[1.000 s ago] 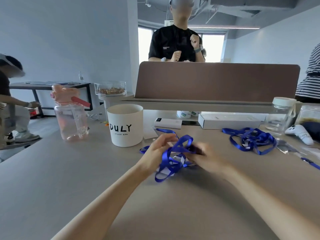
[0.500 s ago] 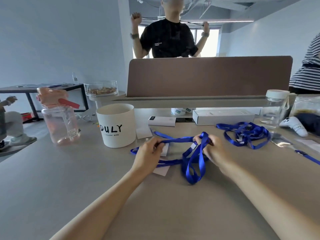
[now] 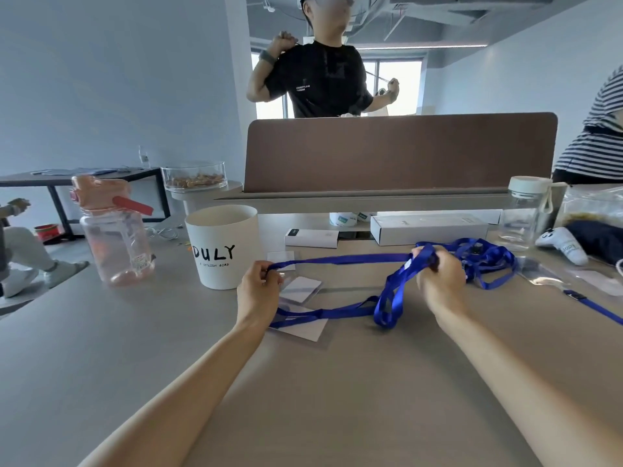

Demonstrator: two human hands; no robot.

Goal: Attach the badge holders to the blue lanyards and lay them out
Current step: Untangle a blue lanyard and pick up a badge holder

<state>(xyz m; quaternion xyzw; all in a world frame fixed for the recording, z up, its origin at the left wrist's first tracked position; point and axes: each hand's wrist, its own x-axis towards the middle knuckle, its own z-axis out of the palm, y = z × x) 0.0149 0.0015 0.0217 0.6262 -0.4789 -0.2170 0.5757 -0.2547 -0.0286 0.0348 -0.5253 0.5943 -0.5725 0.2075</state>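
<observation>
A blue lanyard [image 3: 340, 258] is stretched taut above the grey table between my two hands. My left hand [image 3: 258, 291] pinches its left end beside the white cup. My right hand [image 3: 440, 278] grips a bunch of its straps, and several loops [image 3: 387, 306] hang from that hand down to the table. Two clear badge holders with white cards lie under the strap, one [image 3: 300, 288] close to my left hand and one [image 3: 298, 326] nearer to me. A pile of other blue lanyards [image 3: 485, 256] lies just beyond my right hand.
A white cup [image 3: 220, 246] marked DULY and a pink water bottle [image 3: 114, 230] stand at the left. White boxes [image 3: 428, 228], a glass jar [image 3: 522, 214] and a brown divider [image 3: 397, 153] line the back. Another lanyard [image 3: 593, 306] and clear sleeves [image 3: 539, 274] lie at right. A person stands behind the divider.
My hands have moved apart, pulling the bunched lanyard out into a long taut strap. The loops now hang lower from my right hand, and the badge holders beneath show.
</observation>
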